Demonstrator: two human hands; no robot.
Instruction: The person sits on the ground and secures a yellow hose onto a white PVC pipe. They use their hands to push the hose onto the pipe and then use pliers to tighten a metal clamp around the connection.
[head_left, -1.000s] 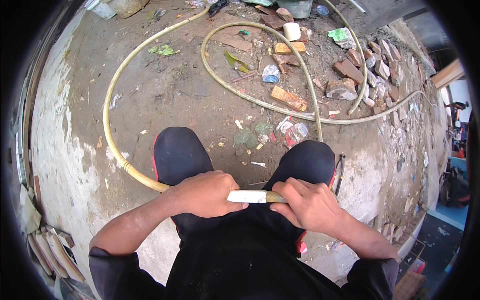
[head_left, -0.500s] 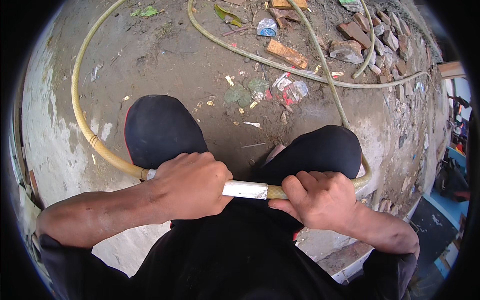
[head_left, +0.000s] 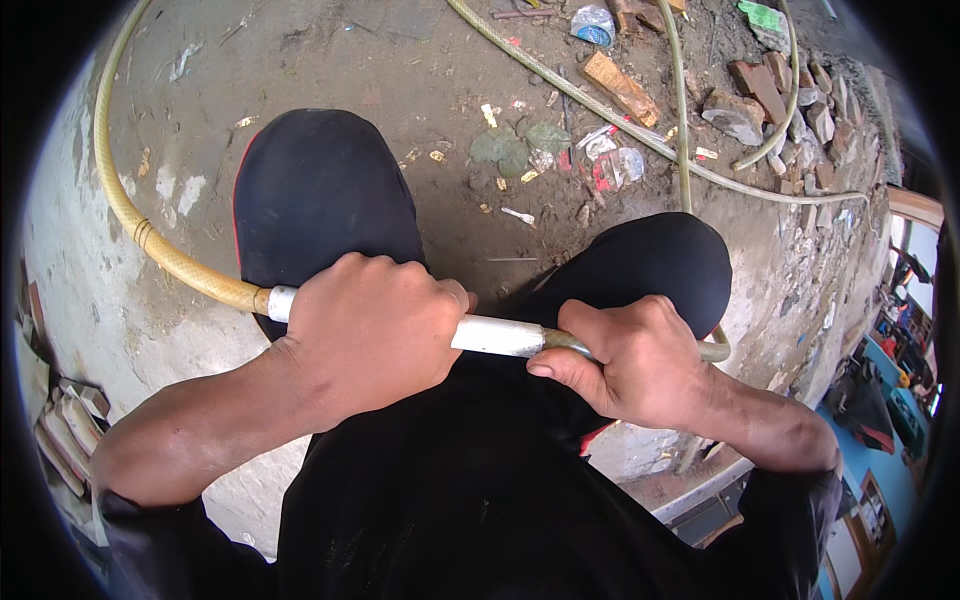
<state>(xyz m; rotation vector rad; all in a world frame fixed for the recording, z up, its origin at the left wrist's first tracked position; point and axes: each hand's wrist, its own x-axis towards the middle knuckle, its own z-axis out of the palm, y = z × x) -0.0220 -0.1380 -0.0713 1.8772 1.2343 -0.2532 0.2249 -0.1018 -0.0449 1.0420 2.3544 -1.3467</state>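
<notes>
1. Muddy grey-brown ground (head_left: 300, 60) is seen from above, patched with pale concrete at the left.
2. Yellowish hose (head_left: 112, 170) is curved down the left side; more is laid across the ground at the upper right, where two lengths are crossed.
3. Dark trousers (head_left: 325, 190) edged in red are worn on two bent, parted legs.
4. Broken bricks and stones (head_left: 758, 90) are heaped at the upper right.
5. White pipe (head_left: 500, 336) is held crosswise over the lap, tilted slightly down to the right, and is met by hose at both ends.
6. Left hand (head_left: 370, 332) is clenched around the pipe, knuckles up.
7. Right hand (head_left: 645, 365) is wrapped around the hose just beside the pipe's right end, thumb pointed toward it.
8. Crumpled clear-and-red plastic (head_left: 617, 168) is left on the mud beyond the knees.
</notes>
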